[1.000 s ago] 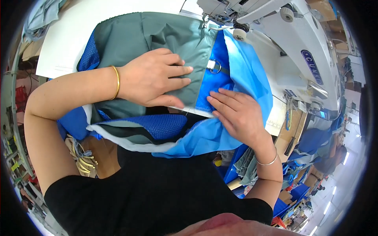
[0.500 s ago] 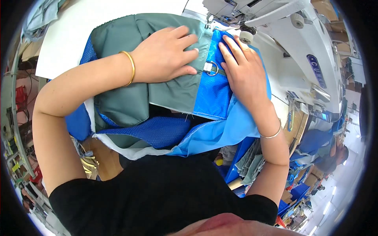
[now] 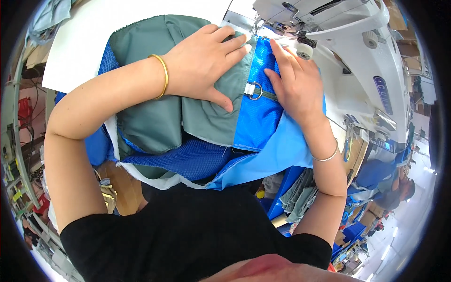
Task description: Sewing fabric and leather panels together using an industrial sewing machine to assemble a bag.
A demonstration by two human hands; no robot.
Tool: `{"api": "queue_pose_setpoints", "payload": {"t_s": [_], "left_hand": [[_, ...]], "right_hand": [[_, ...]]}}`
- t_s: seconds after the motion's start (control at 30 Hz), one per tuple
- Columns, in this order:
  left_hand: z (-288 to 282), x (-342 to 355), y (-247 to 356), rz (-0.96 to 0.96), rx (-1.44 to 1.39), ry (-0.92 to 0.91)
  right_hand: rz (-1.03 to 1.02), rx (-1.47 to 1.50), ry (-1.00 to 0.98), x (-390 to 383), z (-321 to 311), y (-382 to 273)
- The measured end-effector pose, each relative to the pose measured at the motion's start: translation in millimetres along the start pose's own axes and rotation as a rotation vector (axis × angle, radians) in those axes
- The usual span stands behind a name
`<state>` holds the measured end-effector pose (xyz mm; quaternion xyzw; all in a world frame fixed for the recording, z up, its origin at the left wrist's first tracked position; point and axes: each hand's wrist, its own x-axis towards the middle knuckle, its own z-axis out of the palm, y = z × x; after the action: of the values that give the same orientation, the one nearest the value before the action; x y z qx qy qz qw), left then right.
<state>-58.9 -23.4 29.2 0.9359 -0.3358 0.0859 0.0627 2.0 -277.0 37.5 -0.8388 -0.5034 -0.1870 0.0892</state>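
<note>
My left hand (image 3: pixel 209 60) lies spread on grey-green fabric (image 3: pixel 145 56), fingertips close to the white sewing machine's presser foot (image 3: pixel 256 29). My right hand (image 3: pixel 296 82), fingers apart, rests on the bright blue textured panel (image 3: pixel 256 122) just in front of the foot. A strap with a metal D-ring (image 3: pixel 255 95) crosses this panel. Light blue fabric (image 3: pixel 277 155) hangs at the right and lower edge of the piece; dark blue mesh (image 3: pixel 188 160) with a white edge shows in the opening toward me.
The white worktable (image 3: pixel 75 42) carries the piece. The machine head (image 3: pixel 352 70) stands at the right, with scissors (image 3: pixel 348 148) near it. Stacked grey cloth (image 3: pixel 297 197) and a blue bin (image 3: pixel 275 197) are below right. A co-worker (image 3: pixel 397 190) sits beyond at far right.
Both my hands have moved up toward the presser foot, the right one from the lower part of the panel. The piece's top edge now sits closer to the foot, exposing more bright blue panel.
</note>
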Motion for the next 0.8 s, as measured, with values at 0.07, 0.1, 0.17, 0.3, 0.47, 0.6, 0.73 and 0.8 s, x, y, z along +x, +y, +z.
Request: {"api": "queue_pose_setpoints", "payload": {"t_s": [0.07, 0.1, 0.17, 0.3, 0.47, 0.6, 0.73, 0.8], "left_hand": [[0, 2, -1, -0.005, 0.014, -0.014], [-1, 2, -2, -0.006, 0.029, -0.027], [-1, 6, -6, -0.002, 0.026, -0.035], [-1, 7, -7, -0.007, 0.033, -0.046], [-4, 6, -4, -0.014, 0.036, -0.065], [-4, 7, -6, 0.001, 0.054, -0.067], [5, 10, -12, -0.163, -0.016, 0.173], [5, 9, -17, -0.221, 0.019, 0.171]], "right_hand": [[0.007, -0.127, -0.057, 4, 0, 0], [0.004, -0.126, -0.057, 5, 2, 1], [0.033, -0.175, -0.096, 3, 8, 2], [0.028, -0.222, -0.099, 5, 8, 0], [0.028, -0.172, -0.084, 7, 6, 1], [0.039, -0.094, -0.127, 10, 12, 6], [-0.001, -0.117, -0.11, 8, 18, 9], [-0.02, -0.117, -0.076, 4, 19, 10]]}}
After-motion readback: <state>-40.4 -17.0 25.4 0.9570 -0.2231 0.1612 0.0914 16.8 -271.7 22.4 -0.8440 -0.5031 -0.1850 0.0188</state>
